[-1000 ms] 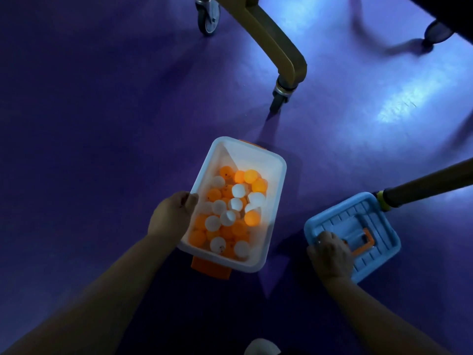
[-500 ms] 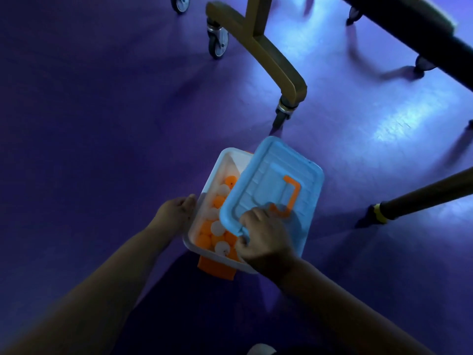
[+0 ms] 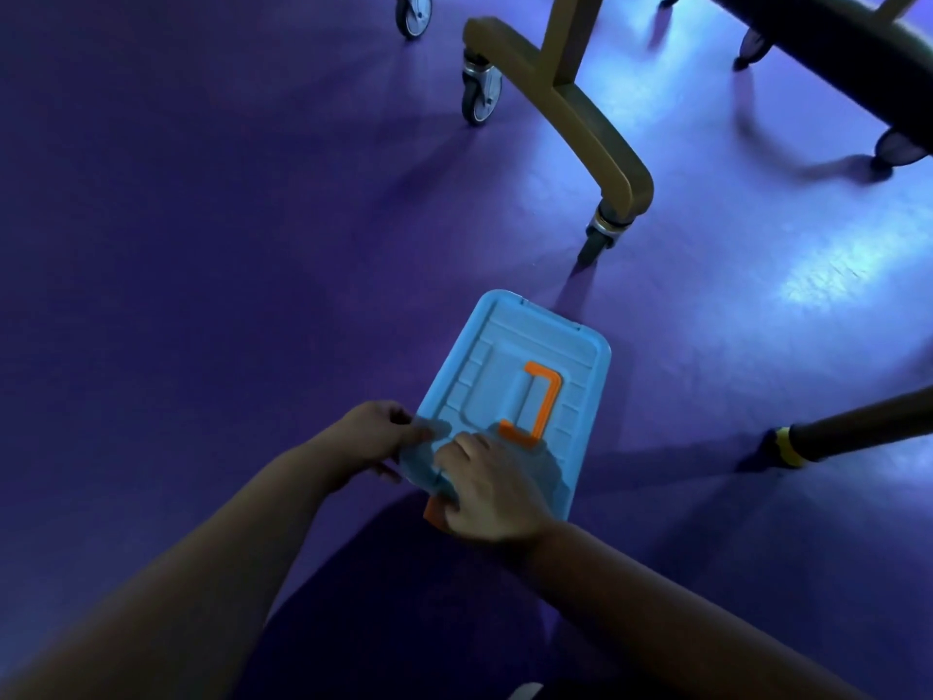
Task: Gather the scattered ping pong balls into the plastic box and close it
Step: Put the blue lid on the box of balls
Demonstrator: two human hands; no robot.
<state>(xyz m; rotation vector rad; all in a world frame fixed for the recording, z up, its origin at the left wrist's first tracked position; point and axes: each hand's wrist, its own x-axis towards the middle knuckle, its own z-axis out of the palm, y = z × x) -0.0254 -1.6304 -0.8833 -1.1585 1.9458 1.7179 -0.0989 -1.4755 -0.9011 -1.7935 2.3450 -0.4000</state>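
Left hand (image 3: 376, 437) is pinching a corner of the blue lid (image 3: 510, 376), right hand (image 3: 492, 492) gripping the edge alongside; pressing evenly should seat it.

Single head cam on the person, facing forward and steeply down at the purple floor (image 3: 202, 255). Wide-angle, so the edges bow. The blue lid (image 3: 510, 391) sits just below frame centre, seen almost top-down from its near short end, within arm's reach. The left hand (image 3: 376, 437) and right hand (image 3: 492, 492) come in from the bottom edge and meet at that end. Beyond the lid is the wooden stand leg (image 3: 570, 108) on its caster (image 3: 598, 234). Right of the lid is a dark pole (image 3: 858, 429).
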